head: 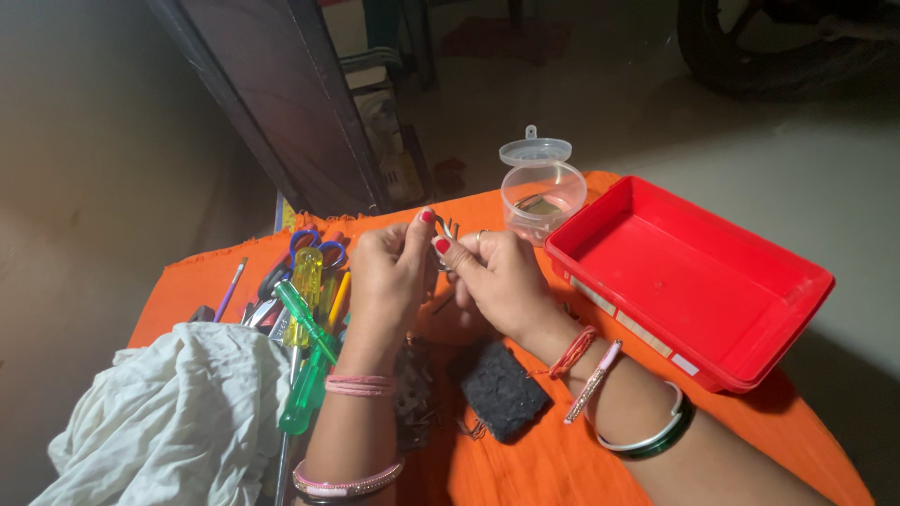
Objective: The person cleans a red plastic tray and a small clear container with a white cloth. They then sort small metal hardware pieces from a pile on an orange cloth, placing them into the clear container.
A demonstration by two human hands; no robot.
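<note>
To my left I see a white cloth (169, 412) and a heap of screwdrivers (305, 347) on the orange-covered desk (525, 459); a black pad (502, 389) lies under my wrists. The red tray (694, 281) at right looks bare inside. The clear tub (542, 199), lid flipped back, holds something small and dark. My left hand (389, 272) and right hand (497, 276) meet raised above the desk, fingertips pinched on a small metal piece (446, 232).
</note>
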